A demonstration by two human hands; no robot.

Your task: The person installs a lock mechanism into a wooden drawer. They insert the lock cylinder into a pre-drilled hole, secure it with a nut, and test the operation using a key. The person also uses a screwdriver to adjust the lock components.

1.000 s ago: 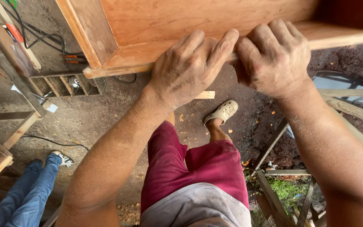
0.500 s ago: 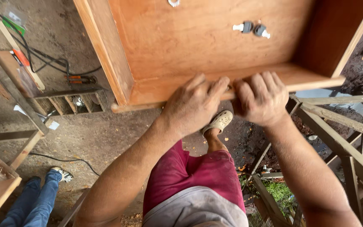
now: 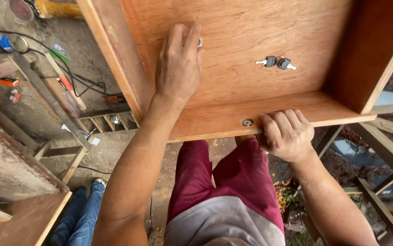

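A shallow open drawer of reddish-brown wood (image 3: 251, 95), with a flat plywood bottom and raised solid walls, fills the upper part of the view, in front of the person's body and above the knees in dark red shorts (image 3: 233, 182). The right hand (image 3: 285, 134) grips the near front wall just beside a small round metal lock (image 3: 247, 122); its fingers are curled and pressed together over the top edge of the board. The left hand (image 3: 178, 64) lies palm down inside the drawer on the bottom panel, fingers together and almost flat. A small bit of metal shows at its fingertips, but I cannot tell if the hand pinches it or only covers it.

Two small keys with black heads (image 3: 276, 62) lie loose on the bottom panel, well apart from both hands.

I judge the drawer to be stiff and rather heavy for its size, not fragile. The smooth panel may be slippery, so the walls and corners are the safer places to hold. The loose keys could slide if it tilts.

The far end of the drawer is cut off by the frame. What supports it from below is hidden. At the lower left, a leg in blue jeans (image 3: 75, 218) belongs to another person.
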